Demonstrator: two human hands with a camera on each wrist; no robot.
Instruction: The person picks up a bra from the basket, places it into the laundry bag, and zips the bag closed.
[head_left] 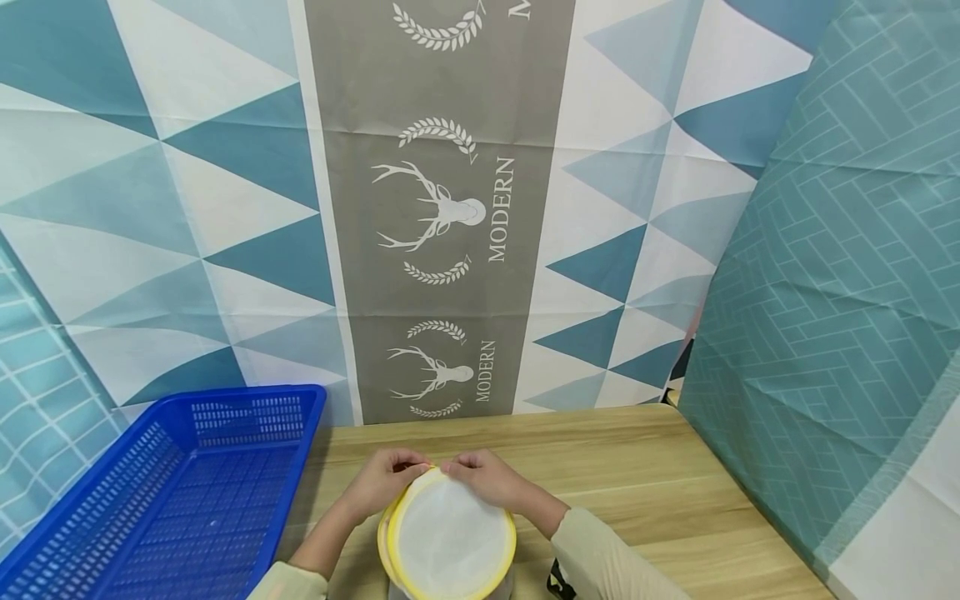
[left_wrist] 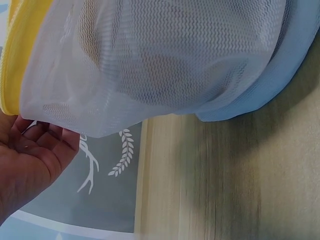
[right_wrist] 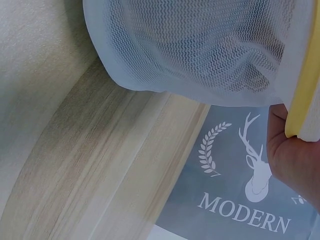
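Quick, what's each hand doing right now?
Left hand: closed, holding the yellow-rimmed, round white mesh bag by its edge.
Right hand: closed, holding the same bag's edge.

The bag is matt, zigzag-textured mesh cloth with a smooth-looking yellow cloth trim, the worktop wood-grained with a low sheen, the basket at its left edge slightly glossy plastic, and the printed sheet beyond the worktop's far edge matt and faintly creased.
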